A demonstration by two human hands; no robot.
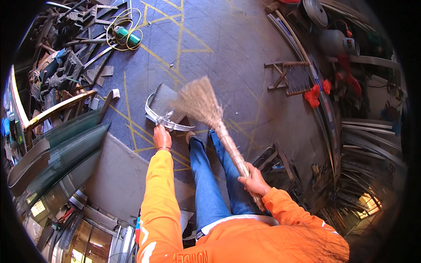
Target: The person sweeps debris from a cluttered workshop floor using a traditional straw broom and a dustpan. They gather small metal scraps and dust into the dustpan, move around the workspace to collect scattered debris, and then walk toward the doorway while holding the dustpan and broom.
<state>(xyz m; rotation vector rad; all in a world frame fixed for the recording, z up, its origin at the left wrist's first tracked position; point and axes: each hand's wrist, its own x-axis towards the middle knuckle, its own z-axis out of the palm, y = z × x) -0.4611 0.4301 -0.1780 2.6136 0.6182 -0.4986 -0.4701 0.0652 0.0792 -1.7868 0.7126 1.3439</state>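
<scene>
My left hand (162,136) grips the handle of a grey metal dustpan (163,107) that rests on the blue-grey floor in front of my feet. My right hand (253,179) is closed around the taped handle of a straw broom (202,103). The broom's bristles fan out over the dustpan's right side. My orange sleeves and blue jeans fill the lower middle of the view.
Scrap metal and tools (66,65) pile up at the left, beside curved glass panes (66,144). A coiled yellow cable with a green tool (125,35) lies at the top. A small metal frame (291,76), red gloves (316,93) and a gas cylinder (335,41) sit to the right.
</scene>
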